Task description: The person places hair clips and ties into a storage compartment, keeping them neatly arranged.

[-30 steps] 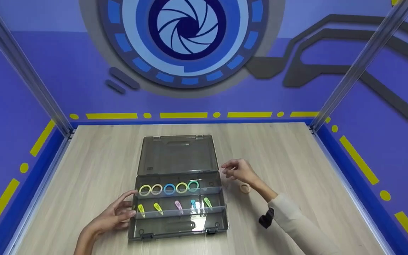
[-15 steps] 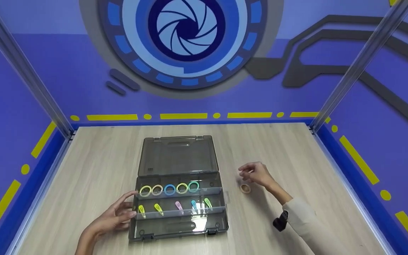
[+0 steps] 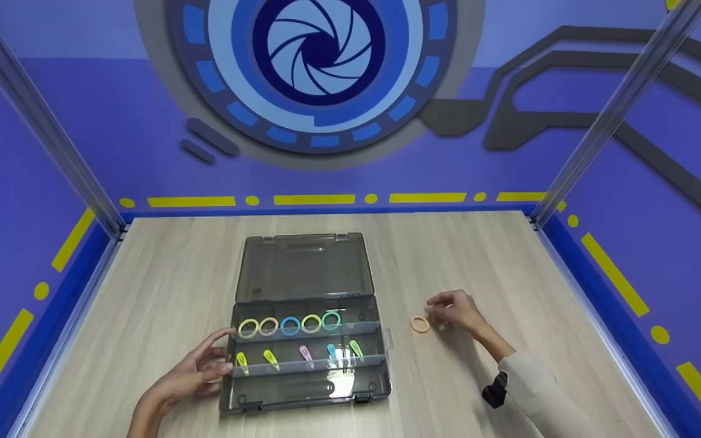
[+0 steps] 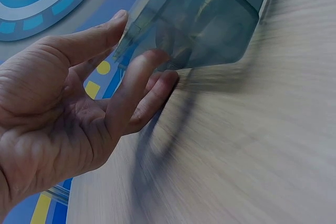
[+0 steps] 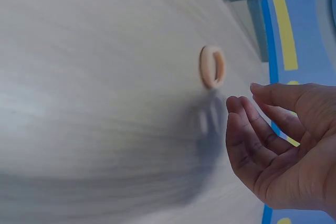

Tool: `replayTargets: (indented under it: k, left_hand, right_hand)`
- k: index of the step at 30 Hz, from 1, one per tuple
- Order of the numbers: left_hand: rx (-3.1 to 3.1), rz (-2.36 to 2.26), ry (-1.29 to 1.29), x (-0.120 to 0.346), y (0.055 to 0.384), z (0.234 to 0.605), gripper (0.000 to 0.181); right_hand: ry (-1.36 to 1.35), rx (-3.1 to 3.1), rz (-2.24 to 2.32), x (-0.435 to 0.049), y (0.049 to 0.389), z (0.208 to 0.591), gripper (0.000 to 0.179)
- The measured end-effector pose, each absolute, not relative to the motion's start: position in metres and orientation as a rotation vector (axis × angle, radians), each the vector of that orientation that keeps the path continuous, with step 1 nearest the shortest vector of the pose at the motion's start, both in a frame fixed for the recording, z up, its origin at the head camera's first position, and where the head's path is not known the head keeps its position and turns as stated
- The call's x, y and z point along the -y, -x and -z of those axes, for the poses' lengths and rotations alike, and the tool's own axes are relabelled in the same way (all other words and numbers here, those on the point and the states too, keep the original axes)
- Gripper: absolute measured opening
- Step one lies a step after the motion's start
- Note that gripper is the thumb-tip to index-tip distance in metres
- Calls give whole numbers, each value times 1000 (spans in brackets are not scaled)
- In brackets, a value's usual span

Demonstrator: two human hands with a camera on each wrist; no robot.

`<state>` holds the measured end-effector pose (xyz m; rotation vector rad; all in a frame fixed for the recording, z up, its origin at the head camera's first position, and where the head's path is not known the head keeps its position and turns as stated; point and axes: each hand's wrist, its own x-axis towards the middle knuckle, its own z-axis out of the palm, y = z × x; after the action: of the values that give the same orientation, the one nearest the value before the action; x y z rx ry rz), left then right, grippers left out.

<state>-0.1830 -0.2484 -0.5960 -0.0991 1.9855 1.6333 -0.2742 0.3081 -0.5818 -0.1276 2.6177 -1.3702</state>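
A smoky see-through plastic box (image 3: pixel 302 389) lies with its lid (image 3: pixel 305 267) folded back. Several coloured hair ties (image 3: pixel 290 326) stand in a row in its back compartment, and several snap hair clips (image 3: pixel 306 356) line the middle one. My left hand (image 3: pixel 189 371) rests its fingertips against the box's left side, thumb apart from the fingers, as the left wrist view also shows. Right of the box, a peach hair tie (image 3: pixel 420 324) lies flat on the table. My right hand (image 3: pixel 457 310) hovers just beside it, fingers loosely bent, a gap between thumb and fingertips (image 5: pixel 231 106) and nothing held.
The front compartment (image 3: pixel 289 386) of the box shows only reflections. A pale wood-grain table (image 3: pixel 478 255) lies under everything. Blue printed panels (image 3: pixel 387 176) and metal posts (image 3: pixel 606 115) enclose its back and sides.
My right hand has moved from beside the box's right edge rightward and towards me, past the peach hair tie, which it no longer partly covers. The left hand and the box stay put.
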Motion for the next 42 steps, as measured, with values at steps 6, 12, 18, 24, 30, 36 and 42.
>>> replayTargets:
  k: [6, 12, 18, 24, 30, 36, 42]
  left_hand:
    - [-1983, -1632, 76, 249, 183, 596, 84]
    - [-1972, -1640, 55, 250, 184, 596, 83]
    - [-1980, -1638, 48, 249, 184, 596, 82]
    - [-1989, -1640, 28, 249, 184, 597, 82]
    - [-1983, -1652, 21, 250, 185, 596, 84]
    - [-1979, -1650, 20, 250, 184, 596, 84]
    - [-1996, -1653, 9, 251, 184, 597, 83]
  right_hand:
    - [29, -2535, 1397, -316, 268, 588, 19]
    - [79, -2602, 1300, -320, 265, 594, 17]
    - [144, -2638, 1252, -319, 264, 595, 17]
    - [215, -2637, 1252, -316, 262, 596, 17]
    - [268, -2669, 1243, -312, 262, 600, 16]
    - [280, -2698, 1238, -310, 260, 600, 14]
    - [293, -2767, 1179, -302, 256, 600, 11]
